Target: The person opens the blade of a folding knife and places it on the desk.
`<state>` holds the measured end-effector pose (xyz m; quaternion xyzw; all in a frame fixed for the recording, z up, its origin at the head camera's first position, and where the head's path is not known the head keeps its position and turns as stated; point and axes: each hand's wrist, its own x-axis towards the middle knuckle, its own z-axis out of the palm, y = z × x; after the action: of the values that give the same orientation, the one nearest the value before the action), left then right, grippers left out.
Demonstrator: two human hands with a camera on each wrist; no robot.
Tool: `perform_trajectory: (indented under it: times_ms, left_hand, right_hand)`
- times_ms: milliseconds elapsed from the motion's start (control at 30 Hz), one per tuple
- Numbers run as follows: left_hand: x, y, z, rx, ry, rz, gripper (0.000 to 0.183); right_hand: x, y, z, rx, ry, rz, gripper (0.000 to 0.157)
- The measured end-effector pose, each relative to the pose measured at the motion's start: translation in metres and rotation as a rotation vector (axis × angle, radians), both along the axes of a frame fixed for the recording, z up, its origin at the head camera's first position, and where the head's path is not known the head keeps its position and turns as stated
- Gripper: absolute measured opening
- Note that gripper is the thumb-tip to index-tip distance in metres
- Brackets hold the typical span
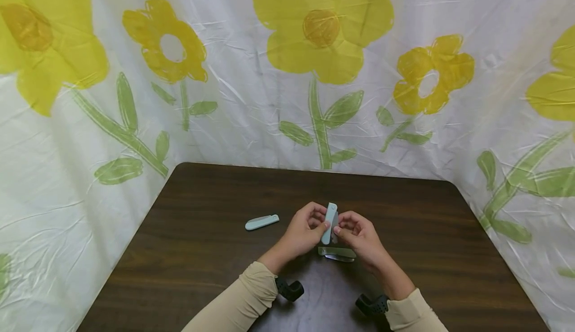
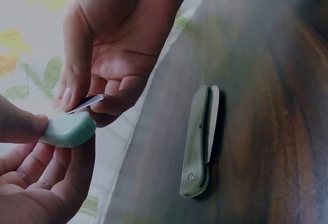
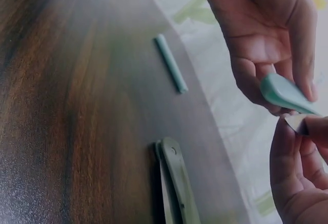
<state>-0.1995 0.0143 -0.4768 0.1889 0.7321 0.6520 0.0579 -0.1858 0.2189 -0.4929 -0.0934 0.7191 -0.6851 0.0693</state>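
A light blue folding knife (image 1: 329,223) is held upright between the two hands, above the table. My left hand (image 1: 303,230) grips its handle (image 2: 70,130) between thumb and fingers. The thumb and fingertips of my right hand (image 1: 366,239) pinch the metal blade (image 3: 297,124), which stands partly out of the handle. Just below the hands, a green folding knife (image 2: 196,142) lies on the table with its blade partly folded out. To the left of my left hand lies a second light blue folding knife (image 1: 262,222), its blade partly showing along the handle.
The dark wooden table (image 1: 202,272) has rounded far corners. A white curtain (image 1: 233,122) printed with yellow flowers hangs behind it and along both sides. Black wrist cameras (image 1: 291,290) are strapped near both sleeve cuffs.
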Motion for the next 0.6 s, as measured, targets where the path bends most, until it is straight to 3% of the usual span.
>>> perform_trajectory:
  times_ms: [300,600]
  left_hand:
    - [-0.001,-0.007,0.000,-0.057,0.006,-0.051,0.022]
    - [0.000,-0.022,0.002,-0.167,0.019,-0.158,0.020]
  right_hand:
    - [0.002,0.005,0.000,0.099,0.064,-0.005,0.022]
    - [0.007,0.015,-0.001,0.179,0.071,0.087,0.022]
